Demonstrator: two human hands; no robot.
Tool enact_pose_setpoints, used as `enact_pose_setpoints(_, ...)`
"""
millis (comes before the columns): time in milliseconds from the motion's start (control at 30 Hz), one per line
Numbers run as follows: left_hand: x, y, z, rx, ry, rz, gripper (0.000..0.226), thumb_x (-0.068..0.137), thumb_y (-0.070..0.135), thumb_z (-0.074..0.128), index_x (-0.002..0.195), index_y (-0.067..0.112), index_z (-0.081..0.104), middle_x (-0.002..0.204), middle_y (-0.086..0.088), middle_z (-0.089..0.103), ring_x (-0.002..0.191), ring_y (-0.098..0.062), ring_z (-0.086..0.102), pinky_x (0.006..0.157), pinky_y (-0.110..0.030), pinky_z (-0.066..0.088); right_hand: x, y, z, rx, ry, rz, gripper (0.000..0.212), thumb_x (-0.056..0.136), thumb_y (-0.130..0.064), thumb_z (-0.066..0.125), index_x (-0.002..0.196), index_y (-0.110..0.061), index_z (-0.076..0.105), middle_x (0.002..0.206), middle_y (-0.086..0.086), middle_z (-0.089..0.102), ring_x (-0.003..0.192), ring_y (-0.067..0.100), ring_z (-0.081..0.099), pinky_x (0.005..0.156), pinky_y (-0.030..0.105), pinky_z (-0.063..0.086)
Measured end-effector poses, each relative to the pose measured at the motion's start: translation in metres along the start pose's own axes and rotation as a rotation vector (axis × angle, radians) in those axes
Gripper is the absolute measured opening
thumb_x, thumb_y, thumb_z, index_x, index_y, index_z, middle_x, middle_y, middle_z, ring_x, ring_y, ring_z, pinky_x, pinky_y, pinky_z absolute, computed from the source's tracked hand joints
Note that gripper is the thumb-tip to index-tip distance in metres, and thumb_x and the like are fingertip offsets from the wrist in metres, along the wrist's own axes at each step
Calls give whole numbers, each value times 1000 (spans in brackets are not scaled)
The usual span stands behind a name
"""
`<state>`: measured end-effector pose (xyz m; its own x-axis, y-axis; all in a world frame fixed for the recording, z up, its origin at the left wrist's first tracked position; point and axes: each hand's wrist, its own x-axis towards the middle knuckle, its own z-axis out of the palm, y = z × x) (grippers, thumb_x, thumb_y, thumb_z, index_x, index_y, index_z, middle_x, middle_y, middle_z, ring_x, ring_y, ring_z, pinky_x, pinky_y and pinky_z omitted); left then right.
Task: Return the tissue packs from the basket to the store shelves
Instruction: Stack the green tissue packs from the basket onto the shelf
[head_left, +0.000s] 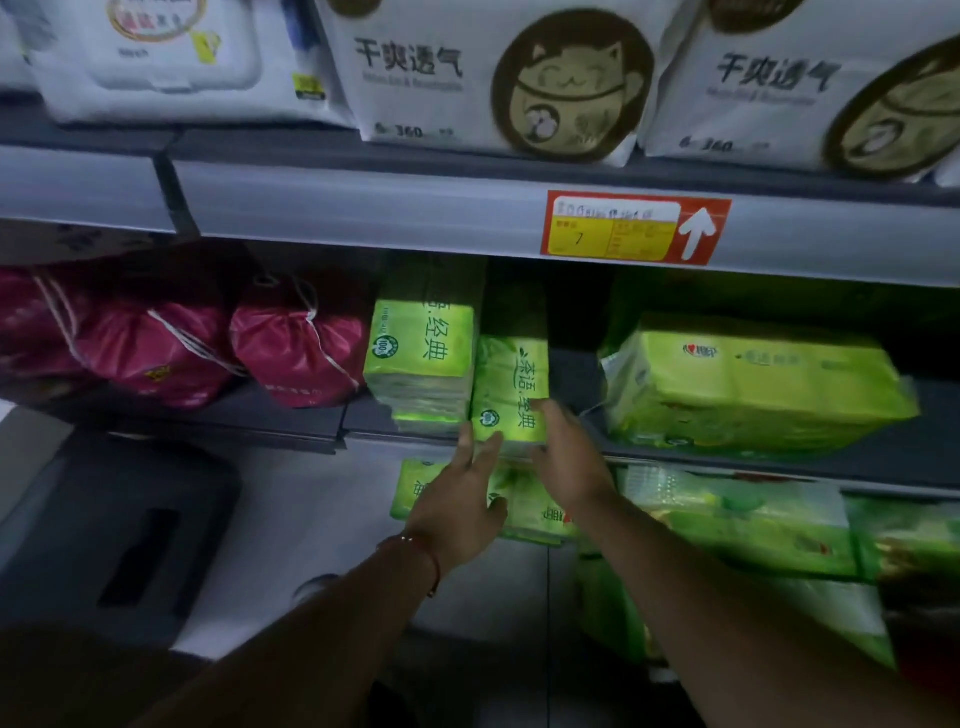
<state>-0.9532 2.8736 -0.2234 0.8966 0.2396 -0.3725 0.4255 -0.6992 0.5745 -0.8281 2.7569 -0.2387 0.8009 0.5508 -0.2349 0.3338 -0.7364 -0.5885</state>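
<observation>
A small green tissue pack (511, 382) stands on end at the front of the middle shelf (727, 462). My left hand (462, 499) has its spread fingertips on the pack's lower left corner. My right hand (569, 452) lies flat against its lower right side. Neither hand wraps around it. A taller stack of the same green packs (421, 358) stands just left of it, touching. A big green multi-pack (753, 384) lies to the right, with a dark gap between.
Pink drawstring bags (291, 353) fill the middle shelf's left part. White packs with a cat logo (519, 78) sit on the shelf above, over a red and yellow price tag (634, 228). More green packs (737, 525) lie on the lower shelf. A dark grey bin (119, 540) stands lower left.
</observation>
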Motion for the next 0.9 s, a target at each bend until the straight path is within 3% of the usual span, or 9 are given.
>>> enact_pose_setpoints(200, 11, 2, 11, 247, -23, -35, 92, 92, 32, 57, 157, 27, -9, 162, -11, -24, 145, -36, 27, 104, -43, 44, 14, 4, 9, -61, 27, -4, 56, 91, -2, 58, 139, -24, 41, 144, 7, 48, 117, 31, 59, 86, 40, 53)
enact_pose_setpoints(300, 13, 13, 17, 460, 58, -113, 91, 91, 34, 53, 157, 20, -8, 162, -19, -1, 140, -38, 27, 108, -42, 34, 15, 3, 13, -99, 46, -14, 55, 88, -1, 59, 136, -23, 43, 140, 8, 49, 111, 33, 61, 80, 41, 54)
enact_pose_setpoints(400, 17, 15, 15, 510, 54, -109, 89, 91, 35, 52, 158, 18, -4, 157, -19, 12, 135, -37, 32, 106, -41, 35, 14, 4, 11, -109, 18, -27, 59, 88, -6, 63, 140, -23, 41, 146, 6, 44, 117, 32, 58, 84, 39, 53)
enact_pose_setpoints(600, 4, 35, 2, 581, -17, -82, 86, 94, 34, 49, 158, 17, -7, 162, -22, 0, 143, -41, 22, 111, -46, 32, -10, 2, -26, -219, -95, -82, 76, 93, -37, 63, 155, -32, 20, 164, 1, 19, 141, 30, 39, 103, 41, 46)
enact_pose_setpoints(700, -6, 56, -6, 552, 12, 14, 83, 95, 37, 49, 158, 22, -4, 164, -19, -6, 148, -41, 12, 115, -48, 27, -38, 3, -59, -298, -85, -96, 75, 97, -40, 54, 158, -26, 13, 166, 2, 11, 150, 27, 22, 113, 40, 35)
enact_pose_setpoints(900, -39, 117, -17, 496, 55, 241, 81, 97, 52, 44, 158, 26, -1, 165, -15, -11, 151, -38, 3, 120, -47, 18, -116, 19, -129, -413, -10, -93, 70, 101, -39, 48, 159, -20, 15, 166, 8, 13, 152, 26, 16, 120, 38, 22)
